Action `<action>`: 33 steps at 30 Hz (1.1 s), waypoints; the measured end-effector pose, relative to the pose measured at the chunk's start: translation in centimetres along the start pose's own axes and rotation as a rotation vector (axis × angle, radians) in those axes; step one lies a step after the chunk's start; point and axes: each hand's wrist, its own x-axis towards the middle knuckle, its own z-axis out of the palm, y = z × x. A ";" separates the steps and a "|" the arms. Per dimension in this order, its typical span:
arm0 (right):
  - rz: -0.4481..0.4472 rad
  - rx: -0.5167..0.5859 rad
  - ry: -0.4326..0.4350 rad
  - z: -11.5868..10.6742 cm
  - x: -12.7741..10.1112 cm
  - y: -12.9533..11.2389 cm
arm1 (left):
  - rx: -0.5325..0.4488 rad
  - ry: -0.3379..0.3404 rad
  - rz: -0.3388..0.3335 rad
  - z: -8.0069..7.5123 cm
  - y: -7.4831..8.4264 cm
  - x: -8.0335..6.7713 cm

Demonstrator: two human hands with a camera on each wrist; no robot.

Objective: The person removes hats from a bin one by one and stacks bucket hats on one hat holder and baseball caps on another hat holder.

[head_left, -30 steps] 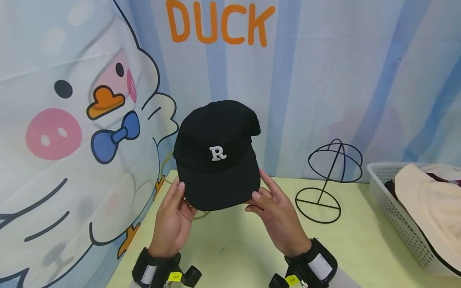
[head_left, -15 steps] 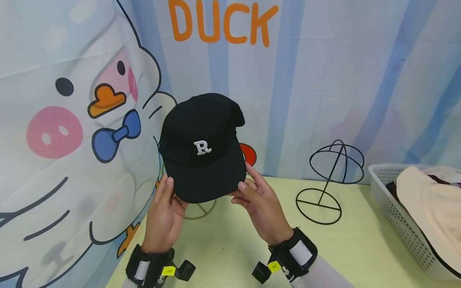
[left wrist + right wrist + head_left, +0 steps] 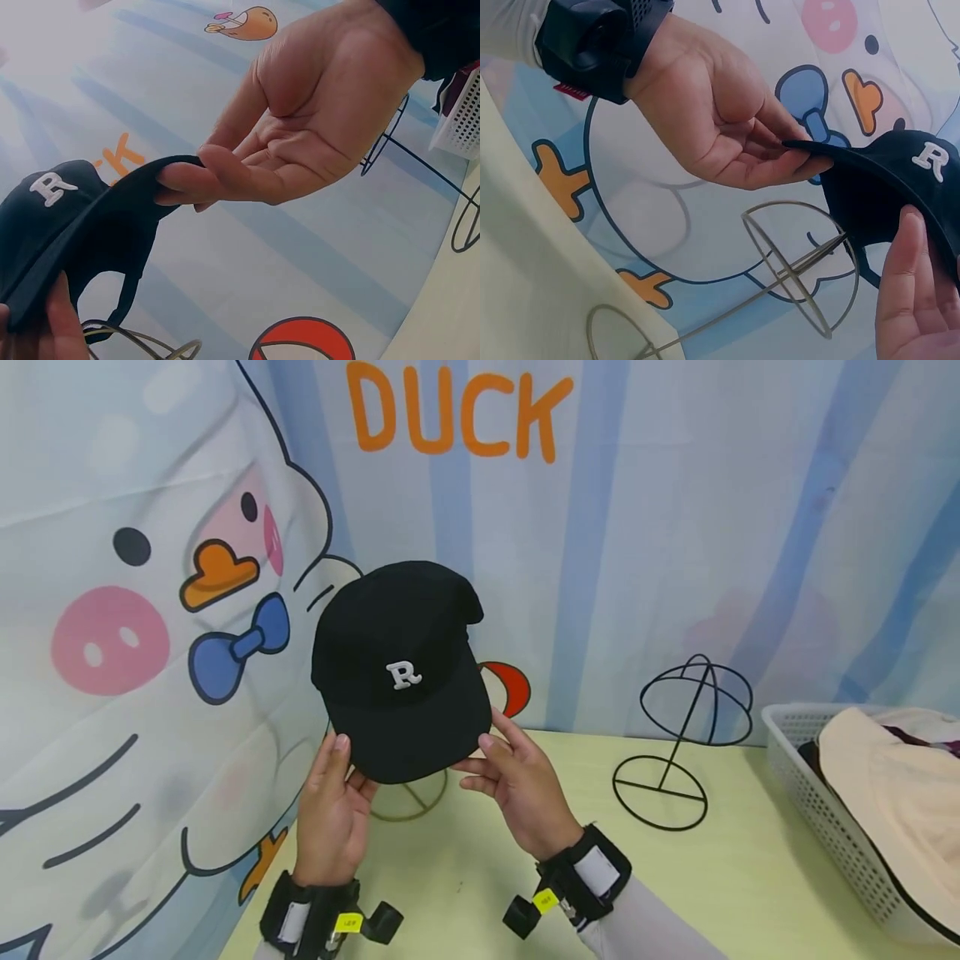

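Note:
A black baseball cap [image 3: 405,727] with a white letter R on its front is held up in the air, brim toward me. My left hand [image 3: 330,827] pinches the brim's left edge between thumb and fingers. On the other edge my right hand [image 3: 528,806] grips the brim the same way, thumb on top and fingers underneath. In the right wrist view the left hand [image 3: 712,112] shows at the brim's far side. Below and behind the cap stands a gold wire hat stand [image 3: 787,274]; the cap hides its upper part in the head view.
A black wire hat stand [image 3: 681,735] rises from the pale table [image 3: 465,893], right of the cap. At the far right, a white perforated basket [image 3: 847,852] holds a cream hat [image 3: 885,810] and other headwear. A duck-printed curtain [image 3: 645,527] hangs behind.
Both hands have carried the cap to the left, toward the gold stand. It rose slightly, then came down a little. More of the gold stand's base now shows beneath it.

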 end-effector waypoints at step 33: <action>0.121 -0.005 -0.073 -1.3 1.5 3.5 | 0.040 0.170 -0.037 -1.5 -2.2 0.6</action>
